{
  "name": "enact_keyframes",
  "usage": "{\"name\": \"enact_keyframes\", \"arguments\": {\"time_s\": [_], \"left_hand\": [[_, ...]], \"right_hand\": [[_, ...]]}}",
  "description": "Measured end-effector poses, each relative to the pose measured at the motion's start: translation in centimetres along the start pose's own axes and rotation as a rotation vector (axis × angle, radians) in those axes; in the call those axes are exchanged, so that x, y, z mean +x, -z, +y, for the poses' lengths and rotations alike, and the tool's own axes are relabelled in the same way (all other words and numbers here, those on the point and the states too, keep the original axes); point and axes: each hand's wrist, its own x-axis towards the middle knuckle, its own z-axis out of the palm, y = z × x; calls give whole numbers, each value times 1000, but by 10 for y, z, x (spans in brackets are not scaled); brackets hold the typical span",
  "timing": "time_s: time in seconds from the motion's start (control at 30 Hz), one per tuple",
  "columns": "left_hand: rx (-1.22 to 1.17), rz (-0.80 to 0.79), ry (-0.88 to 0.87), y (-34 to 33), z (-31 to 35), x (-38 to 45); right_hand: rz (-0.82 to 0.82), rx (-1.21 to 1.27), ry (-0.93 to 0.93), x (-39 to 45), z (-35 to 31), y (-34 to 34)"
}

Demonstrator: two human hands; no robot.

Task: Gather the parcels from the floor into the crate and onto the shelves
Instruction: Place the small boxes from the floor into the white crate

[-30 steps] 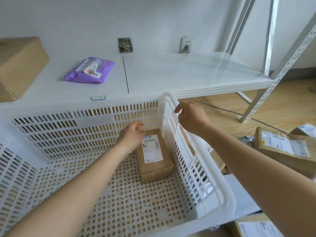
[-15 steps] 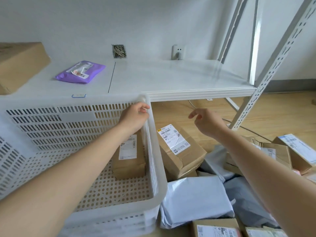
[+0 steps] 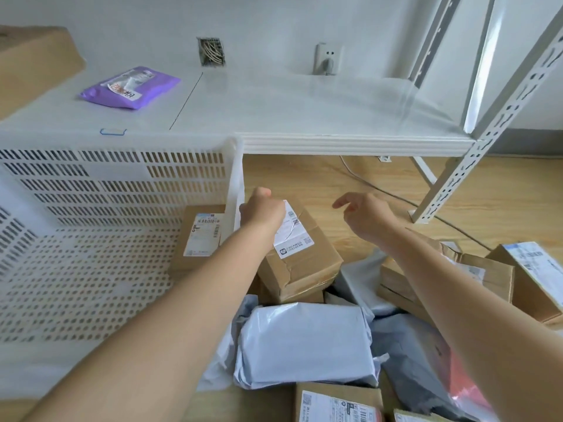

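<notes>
My left hand (image 3: 262, 210) is over the near corner of the cardboard box (image 3: 300, 257), fingers curled, knuckles up; can't tell if it grips the box edge or just rests there. Right hand (image 3: 364, 216) hovers loose and spread, holding nothing, just beside the same box. Box sits on the parcel pile right outside the white crate (image 3: 100, 190), touching or nearly touching its wall. Looks stiff, taped, a bit dented, probably moderate weight; best taken with a hand on each side, low on the walls, not by the label (image 3: 291, 236). One small box (image 3: 199, 239) already lies in the crate against that wall. Closer to me, a white poly mailer (image 3: 307, 342): soft, slick, likely light, so pinch a bunched edge. More cartons (image 3: 475, 275) on the right. Wood floor (image 3: 365, 178), a cable running across it. White shelf (image 3: 304, 111) behind, with a purple mailer (image 3: 131, 86) and a big carton (image 3: 33, 65) on it; slotted metal uprights (image 3: 499, 117), wall socket (image 3: 327, 57).
</notes>
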Motion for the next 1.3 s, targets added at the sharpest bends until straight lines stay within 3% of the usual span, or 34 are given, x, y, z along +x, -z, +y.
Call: {"name": "enact_keyframes", "arguments": {"time_s": [0.37, 0.57, 0.77, 1.3], "left_hand": [[-66, 66, 205, -45, -71, 8], [-99, 47, 200, -47, -95, 11], [-71, 32, 206, -49, -94, 5], [-39, -108, -25, -31, -21, -44]], "right_hand": [[-238, 148, -58, 28, 35, -58], [-337, 370, -95, 29, 42, -88], [-330, 520, -153, 25, 54, -86], [-156, 552, -111, -21, 39, 0]]}}
